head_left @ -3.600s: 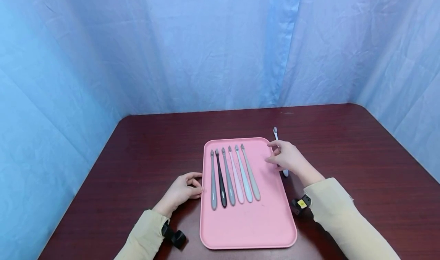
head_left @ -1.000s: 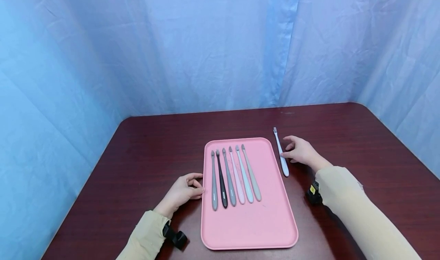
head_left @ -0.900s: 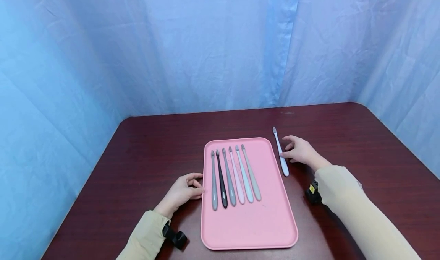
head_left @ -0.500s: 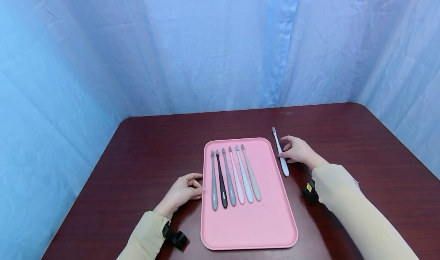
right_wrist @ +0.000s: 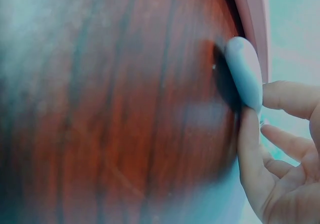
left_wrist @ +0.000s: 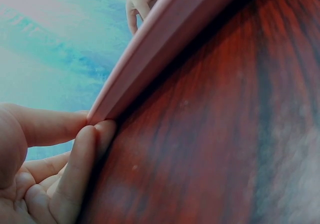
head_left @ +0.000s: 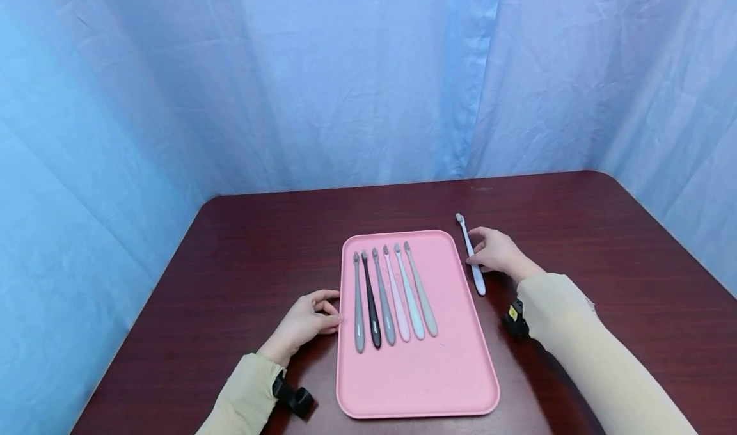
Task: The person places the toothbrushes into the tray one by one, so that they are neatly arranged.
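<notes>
Beside the tray's far right edge, my right hand (head_left: pixel 499 253) pinches a white toothbrush (head_left: pixel 477 277) between thumb and fingers. Up close in the right wrist view, the rounded handle end (right_wrist: pixel 245 69) is slightly raised above its shadow, with the thumb and a finger on either side. My left hand (head_left: pixel 305 322) holds the left rim of the pink tray (head_left: pixel 414 384), its index finger and thumb meeting at the edge in the left wrist view. Several toothbrushes lie side by side on the tray, among them a black toothbrush (head_left: pixel 371 304), a pink toothbrush (head_left: pixel 396 294) and a beige toothbrush (head_left: pixel 421 291).
The tray lies on a dark red wooden table (head_left: pixel 270 249). Blue curtains (head_left: pixel 357 89) hang behind the table and along both sides. A bare strip of tray runs to the right of the row of toothbrushes, and another lies at the near end.
My right hand has moved from over the tray's right edge to the white toothbrush, then slightly left, and now grips it. The brush has shifted a little. My left hand stays at the rim.
</notes>
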Motion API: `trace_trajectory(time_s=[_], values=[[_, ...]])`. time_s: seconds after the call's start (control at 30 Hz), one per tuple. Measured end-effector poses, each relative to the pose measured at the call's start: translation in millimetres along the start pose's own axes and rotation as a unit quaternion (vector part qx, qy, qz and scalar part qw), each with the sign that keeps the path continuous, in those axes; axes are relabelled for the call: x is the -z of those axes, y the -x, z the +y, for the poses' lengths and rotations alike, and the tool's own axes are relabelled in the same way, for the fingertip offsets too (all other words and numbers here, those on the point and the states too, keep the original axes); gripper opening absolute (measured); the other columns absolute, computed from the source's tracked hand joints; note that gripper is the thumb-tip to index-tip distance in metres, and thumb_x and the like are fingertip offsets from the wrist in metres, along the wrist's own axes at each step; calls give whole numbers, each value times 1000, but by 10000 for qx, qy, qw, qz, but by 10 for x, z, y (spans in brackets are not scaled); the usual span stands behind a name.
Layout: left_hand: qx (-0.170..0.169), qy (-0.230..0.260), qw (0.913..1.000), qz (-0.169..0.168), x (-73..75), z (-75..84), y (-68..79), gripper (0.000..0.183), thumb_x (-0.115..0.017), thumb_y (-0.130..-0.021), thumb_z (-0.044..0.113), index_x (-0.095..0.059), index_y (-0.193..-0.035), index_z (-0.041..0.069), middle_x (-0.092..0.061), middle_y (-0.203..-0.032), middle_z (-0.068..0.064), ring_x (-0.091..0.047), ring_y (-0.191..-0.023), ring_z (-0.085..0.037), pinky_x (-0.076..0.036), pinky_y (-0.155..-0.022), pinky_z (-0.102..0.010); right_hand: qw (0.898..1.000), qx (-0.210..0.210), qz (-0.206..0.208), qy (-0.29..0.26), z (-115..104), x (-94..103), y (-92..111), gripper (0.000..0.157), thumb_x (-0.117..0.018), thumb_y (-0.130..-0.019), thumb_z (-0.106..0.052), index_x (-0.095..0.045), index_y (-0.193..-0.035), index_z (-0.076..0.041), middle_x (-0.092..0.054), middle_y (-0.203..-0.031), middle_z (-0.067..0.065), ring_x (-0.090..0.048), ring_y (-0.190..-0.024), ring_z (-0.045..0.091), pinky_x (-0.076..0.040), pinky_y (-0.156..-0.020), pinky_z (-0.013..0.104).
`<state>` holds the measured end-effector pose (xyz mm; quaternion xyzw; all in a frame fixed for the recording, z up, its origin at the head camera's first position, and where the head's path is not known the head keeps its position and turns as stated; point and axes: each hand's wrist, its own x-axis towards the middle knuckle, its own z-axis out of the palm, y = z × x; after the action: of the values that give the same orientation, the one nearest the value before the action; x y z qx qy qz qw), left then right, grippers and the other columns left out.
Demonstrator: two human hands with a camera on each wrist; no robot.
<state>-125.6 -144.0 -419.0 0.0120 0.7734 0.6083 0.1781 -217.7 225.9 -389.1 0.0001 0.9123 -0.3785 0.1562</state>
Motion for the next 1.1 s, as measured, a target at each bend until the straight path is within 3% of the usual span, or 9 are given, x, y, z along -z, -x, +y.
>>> trace_trajectory(time_s=[0.63,1.1], values=[[64,-109,9999,75,-12,27,13,49,-63,-86,-3,-47,-132,-7,-61,-79,-7,-61,-71,-10,-59,-72,-31,9985,-462,-31,276,-70,-49,-16,62,-60,-84,1,-34,-139,7,-63,-103,24,-63,-80,24,-59,-67,34],[-7,-19,10000,15,-2,-11,-18,49,-63,-85,-5,-47,-131,-9,-59,-76,-4,-61,-70,-8,-58,-71,-28,9982,-599,64,-10,-95,-47,19,61,-60,-86,1,-33,-140,7,-60,-109,27,-63,-85,26,-59,-70,37]])
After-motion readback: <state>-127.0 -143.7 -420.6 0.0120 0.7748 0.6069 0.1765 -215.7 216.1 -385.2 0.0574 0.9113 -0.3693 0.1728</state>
